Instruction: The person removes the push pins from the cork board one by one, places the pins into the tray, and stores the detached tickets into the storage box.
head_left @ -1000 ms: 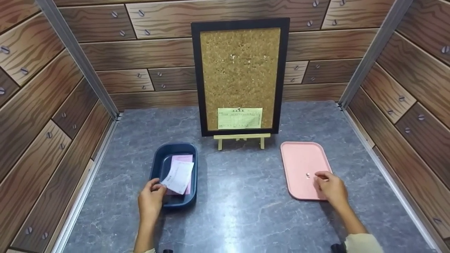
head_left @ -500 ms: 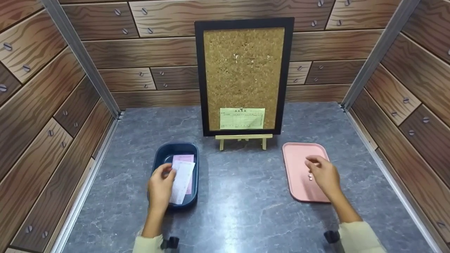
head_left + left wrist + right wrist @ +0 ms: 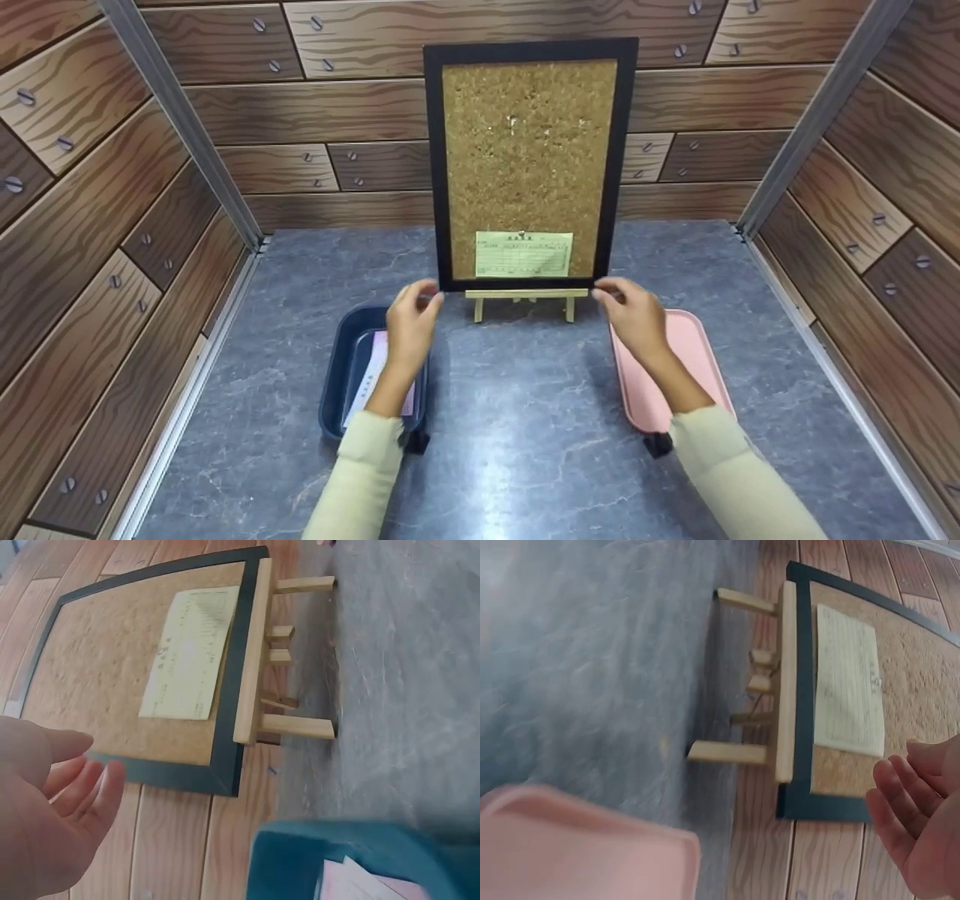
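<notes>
A black-framed corkboard (image 3: 532, 180) stands upright on a small wooden easel (image 3: 525, 294). A pale yellow-green paper form (image 3: 523, 256) is fixed low on the cork by a pin at its top edge. My left hand (image 3: 409, 324) is near the frame's lower left corner, fingers loosely bent, holding nothing; the left wrist view shows that hand (image 3: 64, 814) with a gap between thumb and fingers. At the lower right corner, my right hand (image 3: 636, 319) is held similarly. In the right wrist view this hand (image 3: 922, 817) has its thumb and fingers apart with nothing between them.
Below my left hand sits a dark blue tray (image 3: 330, 379) with a white slip (image 3: 366, 386) over a pink one. A pink tray (image 3: 694, 349) lies under my right forearm. Wood-patterned walls (image 3: 300, 112) enclose the grey marbled tabletop (image 3: 495, 420).
The white slip, held by my left hand earlier, now lies in the blue tray. Both hands have moved forward and inward from the trays to the board's lower corners.
</notes>
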### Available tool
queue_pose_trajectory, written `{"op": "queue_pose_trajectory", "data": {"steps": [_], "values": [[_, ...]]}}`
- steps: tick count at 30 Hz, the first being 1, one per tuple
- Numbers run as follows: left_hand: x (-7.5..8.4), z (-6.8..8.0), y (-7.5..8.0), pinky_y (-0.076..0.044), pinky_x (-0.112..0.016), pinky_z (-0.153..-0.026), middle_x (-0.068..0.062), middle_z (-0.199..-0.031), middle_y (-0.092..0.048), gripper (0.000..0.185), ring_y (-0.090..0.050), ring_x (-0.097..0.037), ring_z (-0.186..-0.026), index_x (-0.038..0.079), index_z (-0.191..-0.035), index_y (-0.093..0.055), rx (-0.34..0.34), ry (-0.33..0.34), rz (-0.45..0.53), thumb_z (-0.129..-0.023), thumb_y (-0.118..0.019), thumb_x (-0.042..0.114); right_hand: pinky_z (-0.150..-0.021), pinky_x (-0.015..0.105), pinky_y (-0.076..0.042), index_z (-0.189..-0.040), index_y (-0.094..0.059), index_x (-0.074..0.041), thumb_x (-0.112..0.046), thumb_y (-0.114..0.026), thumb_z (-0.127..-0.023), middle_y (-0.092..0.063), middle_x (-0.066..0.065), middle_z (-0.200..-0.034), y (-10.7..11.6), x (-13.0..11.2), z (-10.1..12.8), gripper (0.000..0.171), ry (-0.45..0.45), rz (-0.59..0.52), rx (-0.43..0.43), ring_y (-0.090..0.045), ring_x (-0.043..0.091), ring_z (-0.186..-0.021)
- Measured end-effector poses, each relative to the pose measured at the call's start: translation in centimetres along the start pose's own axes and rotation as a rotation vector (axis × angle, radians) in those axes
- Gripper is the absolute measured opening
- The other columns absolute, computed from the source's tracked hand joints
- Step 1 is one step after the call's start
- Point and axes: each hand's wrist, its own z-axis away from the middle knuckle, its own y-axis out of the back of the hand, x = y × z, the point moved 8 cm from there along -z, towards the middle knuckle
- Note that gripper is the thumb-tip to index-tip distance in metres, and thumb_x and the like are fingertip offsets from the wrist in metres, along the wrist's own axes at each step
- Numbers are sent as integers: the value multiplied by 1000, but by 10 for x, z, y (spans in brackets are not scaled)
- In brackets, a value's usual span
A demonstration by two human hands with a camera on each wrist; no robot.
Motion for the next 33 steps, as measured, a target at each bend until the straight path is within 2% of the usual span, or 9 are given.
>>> {"op": "queue_pose_trajectory", "data": {"steps": [6, 11, 18, 25, 33], "values": [[9, -28, -31, -56, -39, -83, -13, -100, -70, 20, -67, -26, -89, 1, -109, -72, -43, -83, -94, -91, -72, 9, -72, 40, -49, -103, -76, -9, -20, -75, -91, -75, 9, -93, -18, -19, -21, 17, 53, 7, -7, -66, 24, -81], [11, -45, -49, -56, -38, -82, -12, -99, -70, 21, -67, -25, -88, 1, -109, -71, -73, -86, -115, -91, -72, 11, -73, 43, -50, -103, -76, -9, -20, -75, -90, -74, 7, -94, -33, -30, -35, 17, 66, 22, -9, -68, 24, -83], [9, -61, -63, -55, -37, -82, -11, -98, -70, 21, -67, -23, -89, 2, -111, -71, -77, -47, -156, -92, -72, 11, -73, 47, -51, -102, -76, -10, -21, -74, -91, -73, 7, -92, -50, -50, -51, 16, 126, 49, -7, -69, 25, -81], [8, -71, -76, -55, -36, -86, -12, -103, -70, 23, -68, -25, -94, 2, -113, -70, -83, 9, -131, -92, -72, 11, -74, 49, -52, -104, -76, -14, -25, -73, -92, -75, 2, -100, -63, -63, -64, 17, 144, 96, 10, -72, 24, -87], [0, -77, -94, -55, -34, -87, -16, -106, -68, 28, -68, -27, -96, -2, -118, -68, -109, 73, -71, -91, -70, 7, -77, 50, -52, -106, -75, -13, -25, -72, -93, -75, 5, -108, -84, -64, -76, 19, 137, 105, -6, -71, 28, -97]]}}
